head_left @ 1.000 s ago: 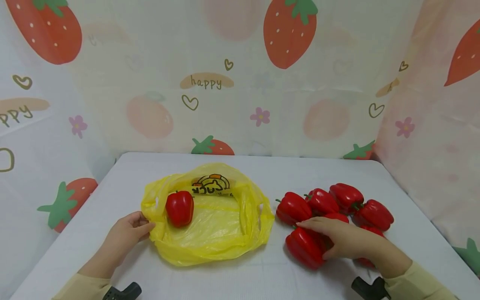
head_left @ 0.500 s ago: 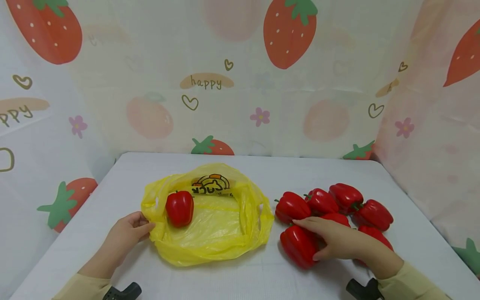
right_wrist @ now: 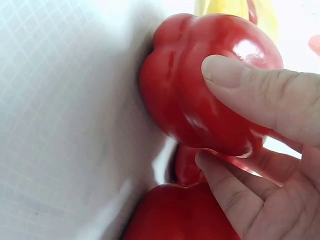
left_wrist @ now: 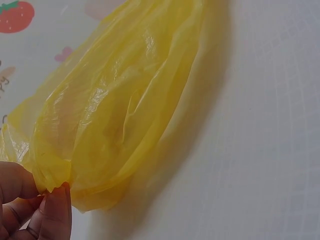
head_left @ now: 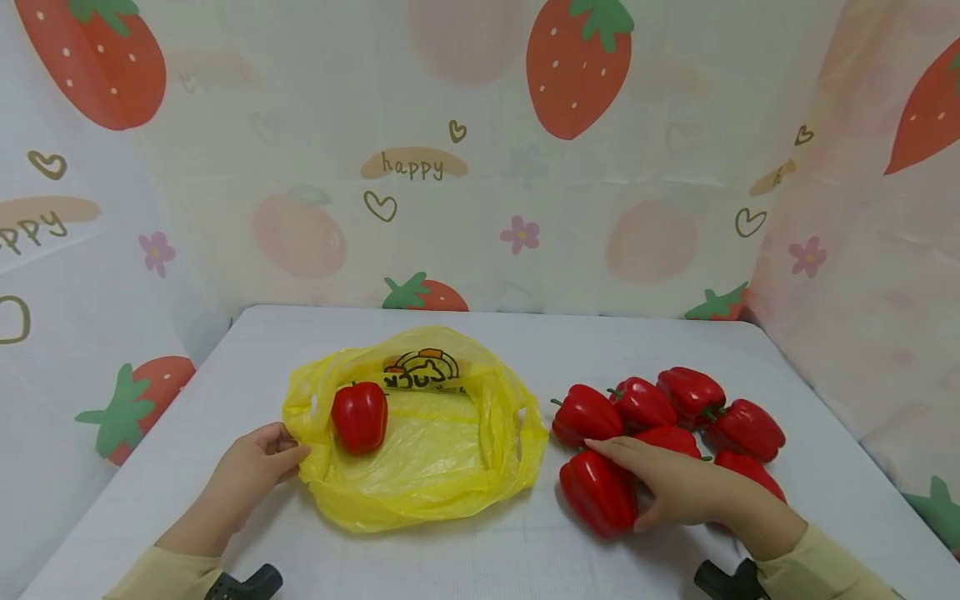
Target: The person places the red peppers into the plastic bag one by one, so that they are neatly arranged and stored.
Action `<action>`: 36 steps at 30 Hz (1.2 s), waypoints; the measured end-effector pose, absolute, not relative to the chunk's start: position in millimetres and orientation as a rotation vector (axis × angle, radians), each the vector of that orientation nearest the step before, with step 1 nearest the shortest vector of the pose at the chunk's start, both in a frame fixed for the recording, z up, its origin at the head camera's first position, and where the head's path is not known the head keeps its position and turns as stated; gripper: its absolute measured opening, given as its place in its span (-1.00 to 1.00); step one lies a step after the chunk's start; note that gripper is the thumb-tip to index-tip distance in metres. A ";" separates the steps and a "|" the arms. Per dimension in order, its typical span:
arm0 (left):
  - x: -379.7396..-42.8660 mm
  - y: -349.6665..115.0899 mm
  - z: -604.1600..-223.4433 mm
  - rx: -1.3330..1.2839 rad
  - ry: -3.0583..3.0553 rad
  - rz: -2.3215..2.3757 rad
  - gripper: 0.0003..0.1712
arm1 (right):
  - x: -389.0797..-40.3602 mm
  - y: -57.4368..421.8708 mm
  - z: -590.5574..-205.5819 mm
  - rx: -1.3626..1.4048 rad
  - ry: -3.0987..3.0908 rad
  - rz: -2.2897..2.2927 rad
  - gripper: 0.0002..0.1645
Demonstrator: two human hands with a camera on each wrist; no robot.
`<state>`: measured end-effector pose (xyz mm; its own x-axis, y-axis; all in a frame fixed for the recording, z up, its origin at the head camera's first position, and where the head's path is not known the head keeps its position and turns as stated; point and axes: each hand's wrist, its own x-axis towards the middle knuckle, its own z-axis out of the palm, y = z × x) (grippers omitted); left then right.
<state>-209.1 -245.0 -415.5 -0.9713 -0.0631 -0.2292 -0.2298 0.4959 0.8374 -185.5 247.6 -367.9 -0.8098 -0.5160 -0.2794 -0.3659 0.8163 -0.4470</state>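
Observation:
A yellow plastic bag [head_left: 420, 508] lies spread with its mouth up, and one red bell pepper [head_left: 360, 418] sits inside at its left. My left hand [head_left: 258, 467] pinches the bag's left rim between thumb and fingers; the left wrist view shows the bunched film [left_wrist: 55, 175] at the fingertips. On the right, my right hand [head_left: 678, 483] holds the nearest bell pepper [head_left: 596, 493] of a group. In the right wrist view its thumb [right_wrist: 235, 75] lies on that pepper's side, with the other fingers bent around the opposite side, partly hidden.
Several more red bell peppers [head_left: 692, 393] cluster behind and beside the right hand, some partly covered by it. All rest on a white table [head_left: 517, 558]. A strawberry-print curtain [head_left: 465, 242] stands along the back and sides.
My right hand and the pepper it holds shifted slightly left, mostly in the first half second. A pepper near the right wrist shows more now. The left hand and bag stayed put.

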 end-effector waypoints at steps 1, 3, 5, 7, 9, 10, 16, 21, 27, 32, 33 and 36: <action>-209.1 -244.7 -415.3 -0.252 2.569 1.473 -0.55 | -185.2 247.7 -368.4 -0.662 2.608 -0.537 0.11; -209.1 -244.2 -415.0 -0.252 2.568 1.470 -0.55 | -184.5 247.9 -369.2 -0.655 2.608 -0.552 0.11; -209.1 -243.8 -414.7 -0.250 2.567 1.470 -0.55 | -183.7 248.0 -370.4 -0.633 2.605 -0.573 0.10; -209.1 -243.6 -414.7 -0.249 2.567 1.468 -0.55 | -183.3 248.1 -371.8 -0.614 2.603 -0.589 0.07; -209.1 -243.5 -414.9 -0.252 2.569 1.465 -0.55 | -183.1 247.7 -373.2 -0.605 2.598 -0.611 0.05; -209.1 -243.6 -415.1 -0.253 2.570 1.462 -0.55 | -183.2 247.6 -374.0 -0.604 2.597 -0.616 0.05; -209.4 -243.7 -416.2 -0.257 2.566 1.461 -0.53 | -184.2 247.1 -378.2 -0.639 2.591 -0.654 0.09; -210.1 -243.3 -416.6 -0.258 2.563 1.464 -0.53 | -185.1 246.4 -382.2 -0.673 2.569 -0.735 0.05; -210.3 -244.1 -416.9 -0.272 2.571 1.443 -0.52 | -185.5 246.0 -388.2 -0.692 2.508 -0.834 0.02; -209.6 -244.5 -416.8 -0.281 2.559 1.448 -0.50 | -185.4 243.9 -392.9 -0.681 2.469 -0.871 0.11; -209.2 -244.3 -416.8 -0.280 2.557 1.450 -0.49 | -185.2 243.6 -393.6 -0.676 2.469 -0.867 0.14; -209.3 -243.7 -416.9 -0.280 2.557 1.449 -0.48 | -184.7 242.1 -395.4 -0.670 2.475 -0.854 0.19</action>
<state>-209.3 -243.7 -416.9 -0.9643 -0.0707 -0.2553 -0.2554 0.5045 0.8248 -184.7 242.1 -395.4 -0.7881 -0.5669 -0.2399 -0.2984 0.6928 -0.6565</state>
